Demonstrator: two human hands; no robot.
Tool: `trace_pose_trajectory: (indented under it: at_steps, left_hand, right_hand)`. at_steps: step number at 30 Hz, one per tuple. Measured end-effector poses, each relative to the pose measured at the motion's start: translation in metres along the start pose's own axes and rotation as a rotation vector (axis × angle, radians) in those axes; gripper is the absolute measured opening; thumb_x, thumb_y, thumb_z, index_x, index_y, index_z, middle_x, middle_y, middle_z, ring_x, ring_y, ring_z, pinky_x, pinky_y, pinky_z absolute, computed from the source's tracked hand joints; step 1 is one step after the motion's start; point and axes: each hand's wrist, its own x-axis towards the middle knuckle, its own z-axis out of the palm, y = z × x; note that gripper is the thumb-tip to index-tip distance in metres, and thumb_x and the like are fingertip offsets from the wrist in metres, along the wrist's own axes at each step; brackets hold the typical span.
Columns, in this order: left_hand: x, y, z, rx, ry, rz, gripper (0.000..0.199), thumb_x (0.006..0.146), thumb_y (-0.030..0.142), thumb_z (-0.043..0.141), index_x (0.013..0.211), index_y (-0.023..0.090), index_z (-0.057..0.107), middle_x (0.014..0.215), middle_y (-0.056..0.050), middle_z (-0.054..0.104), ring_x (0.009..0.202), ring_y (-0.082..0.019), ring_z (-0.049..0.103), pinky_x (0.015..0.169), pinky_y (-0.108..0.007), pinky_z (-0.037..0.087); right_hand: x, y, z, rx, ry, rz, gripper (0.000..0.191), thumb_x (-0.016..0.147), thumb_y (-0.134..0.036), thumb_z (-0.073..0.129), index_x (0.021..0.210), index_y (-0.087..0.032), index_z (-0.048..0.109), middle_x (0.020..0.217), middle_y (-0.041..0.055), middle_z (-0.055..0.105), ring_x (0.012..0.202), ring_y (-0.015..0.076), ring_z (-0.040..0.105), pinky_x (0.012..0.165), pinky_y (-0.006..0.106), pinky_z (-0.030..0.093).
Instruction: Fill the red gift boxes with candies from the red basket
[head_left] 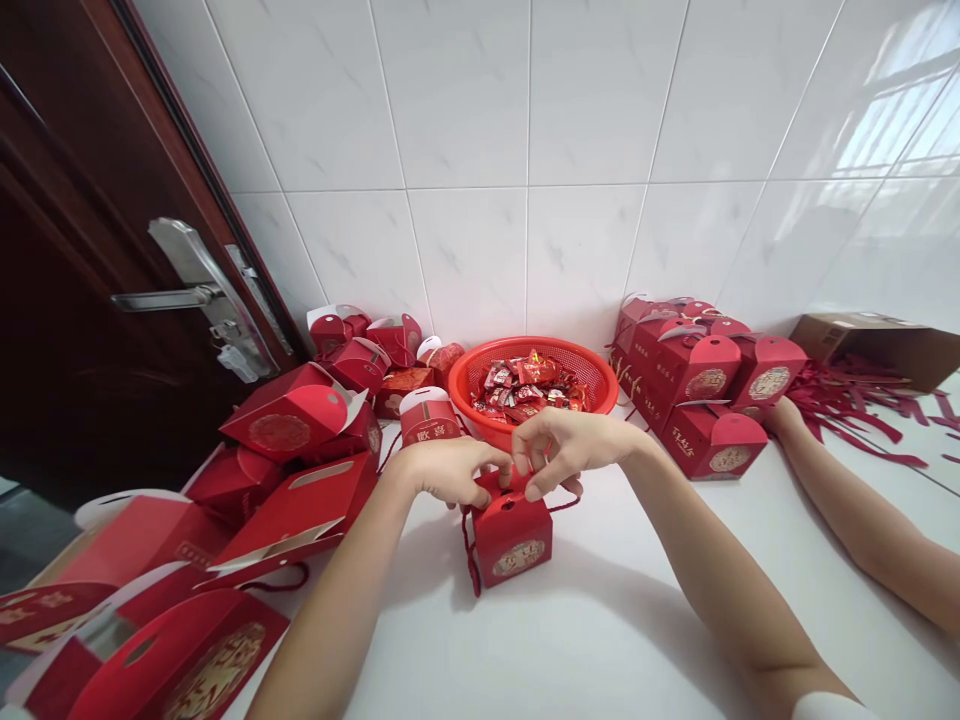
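Observation:
A small red gift box (513, 548) with a gold round emblem stands upright on the white table, a dark red cord trailing at both sides. My left hand (454, 470) grips its top flap from the left, fingertips pressed on the edge. From the right, my right hand (571, 448) pinches the top flaps between thumb and curled fingers. The flaps meet under my fingers, which partly hide them. Just behind my hands sits a red plastic basket (480, 352) holding many wrapped candies (521, 390). Another red box (429, 415) stands behind my left hand.
Several open red boxes (277, 420) pile up at the left near the door (67, 230). Closed boxes (697, 370) are stacked at right. A co-worker's arm (847, 510) reaches beside them. Dark red ribbons (840, 405) spill from a cardboard carton (862, 335) by the tiled wall.

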Motion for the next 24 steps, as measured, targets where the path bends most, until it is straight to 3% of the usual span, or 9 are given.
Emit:
trace_pose_trajectory:
  at_steps: [4,7,11,14,19,24]
  left_hand:
    - [0.003,-0.001,0.000,-0.054,0.008,-0.035,0.048,0.069,0.021,0.059,0.116,0.022,0.064,0.111,-0.007,0.069,0.078,-0.022,0.069,0.058,-0.026,0.051]
    - [0.002,0.003,0.000,0.034,0.104,-0.010,0.050,0.070,0.023,0.063,0.121,0.026,0.065,0.113,-0.005,0.069,0.097,-0.027,0.067,0.073,-0.030,0.053]
    - [-0.002,0.006,-0.001,0.066,0.171,-0.005,0.057,0.067,0.018,0.065,0.124,0.029,0.065,0.124,-0.003,0.066,0.109,-0.028,0.063,0.086,-0.030,0.050]
    - [-0.010,0.004,-0.004,0.006,0.215,0.015,0.065,0.064,0.014,0.064,0.127,0.027,0.063,0.130,-0.005,0.063,0.108,-0.027,0.063,0.085,-0.030,0.051]
    - [-0.037,0.005,-0.010,-0.354,0.326,0.068,0.064,0.073,0.028,0.065,0.136,0.025,0.052,0.116,-0.006,0.069,0.079,-0.020,0.067,0.065,-0.029,0.053]
    - [-0.049,0.019,-0.012,-0.734,0.500,0.213,0.055,0.082,0.038,0.067,0.133,0.023,0.052,0.129,-0.009,0.062,0.095,-0.022,0.069,0.084,-0.038,0.057]
  right_hand:
    - [0.004,-0.003,0.012,-0.316,0.020,0.064,0.028,0.071,-0.038,0.082,0.079,-0.017,0.064,0.063,-0.0040,0.061,0.050,0.0100,0.057,0.047,0.021,0.038]
    - [0.013,-0.005,0.022,-0.607,0.104,0.147,0.026,0.069,-0.037,0.083,0.071,-0.018,0.065,0.063,-0.0017,0.062,0.061,0.0139,0.058,0.051,0.023,0.035]
    - [0.018,-0.006,0.030,-0.700,0.160,0.223,0.025,0.066,-0.038,0.084,0.074,-0.020,0.067,0.070,0.0007,0.065,0.072,0.0189,0.062,0.055,0.025,0.035]
    - [0.017,-0.006,0.030,-0.678,0.176,0.207,0.022,0.065,-0.031,0.083,0.075,-0.020,0.066,0.072,0.0004,0.065,0.073,0.0187,0.061,0.056,0.024,0.035]
    - [0.007,-0.007,0.022,-0.393,0.282,0.113,0.019,0.065,-0.020,0.078,0.073,-0.019,0.061,0.062,-0.0044,0.057,0.060,0.0130,0.055,0.052,0.023,0.033]
    - [-0.011,-0.010,0.004,0.061,0.371,-0.107,0.025,0.070,-0.031,0.080,0.081,-0.018,0.062,0.059,-0.0060,0.057,0.057,0.0102,0.052,0.056,0.023,0.036]
